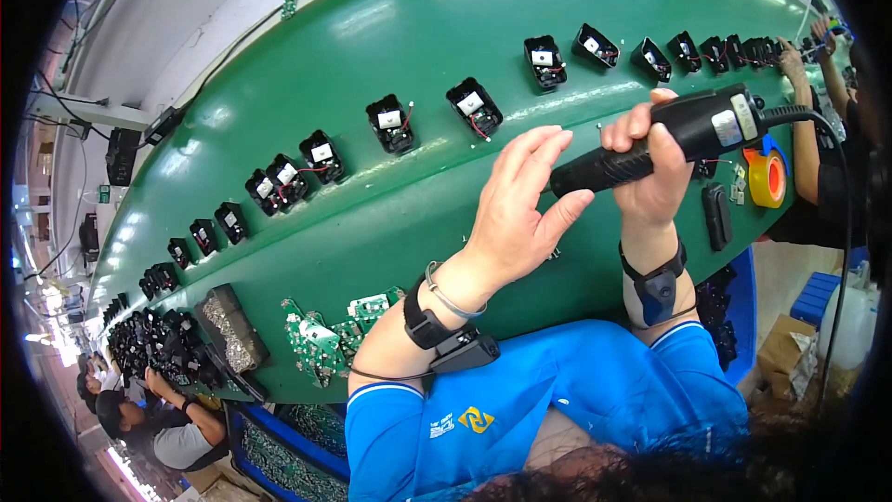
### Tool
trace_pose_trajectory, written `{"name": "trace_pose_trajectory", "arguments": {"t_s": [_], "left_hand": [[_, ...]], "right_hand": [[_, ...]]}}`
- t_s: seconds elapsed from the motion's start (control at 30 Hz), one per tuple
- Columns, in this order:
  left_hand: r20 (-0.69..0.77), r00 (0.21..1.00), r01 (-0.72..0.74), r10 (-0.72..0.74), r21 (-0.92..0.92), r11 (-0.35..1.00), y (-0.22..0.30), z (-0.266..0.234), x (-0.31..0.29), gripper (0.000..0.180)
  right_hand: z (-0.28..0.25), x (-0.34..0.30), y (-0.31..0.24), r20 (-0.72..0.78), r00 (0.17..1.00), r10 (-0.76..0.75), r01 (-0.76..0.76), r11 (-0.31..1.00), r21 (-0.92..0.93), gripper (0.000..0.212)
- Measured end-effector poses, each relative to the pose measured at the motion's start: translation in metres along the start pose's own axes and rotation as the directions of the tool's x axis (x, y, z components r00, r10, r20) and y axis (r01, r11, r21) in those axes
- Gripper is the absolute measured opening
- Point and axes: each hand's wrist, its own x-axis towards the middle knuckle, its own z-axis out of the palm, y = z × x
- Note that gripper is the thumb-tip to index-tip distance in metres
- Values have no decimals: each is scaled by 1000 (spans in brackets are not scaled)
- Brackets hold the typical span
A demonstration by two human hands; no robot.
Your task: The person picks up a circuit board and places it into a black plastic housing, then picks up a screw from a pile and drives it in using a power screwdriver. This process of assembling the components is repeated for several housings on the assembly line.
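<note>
My right hand (650,167) is wrapped round a black corded electric screwdriver (701,123), which lies slantwise above the green bench. Its narrow end points left and down toward my left hand (516,209), whose fingers are stretched out with the thumb apart. That hand is beside the screwdriver's nose; whether it touches it I cannot tell, and the tip is hidden. Just beyond the hands, a black plastic housing (474,108) with a white part and red wires sits on the bench, with another housing (544,62) farther right.
Several similar housings run along the bench (409,214) to both sides. Green circuit boards (321,339) and a box of screws (232,325) lie at left. Yellow tape (767,177) and a black casing (716,216) are at right. The screwdriver cord (844,223) hangs right. Co-workers sit at both ends.
</note>
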Motion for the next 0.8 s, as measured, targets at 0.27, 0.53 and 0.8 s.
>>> {"name": "trace_pose_trajectory", "arguments": {"t_s": [0.27, 0.53, 0.8], "left_hand": [[538, 765, 592, -354, -372, 715, -5, -11, -25, 41], [296, 946, 3, -128, 388, 922, -20, 0, -54, 17], [473, 876, -224, -95, 573, 788, -15, 42, -34, 5]], "right_hand": [[-7, -6, -29, 24, 982, 186, -185, 944, 272, 35], [-38, -23, -56, -66, 988, 138, -127, 981, 148, 34], [-49, -36, -70, -56, 997, 53, -56, 996, -67, 34]]}}
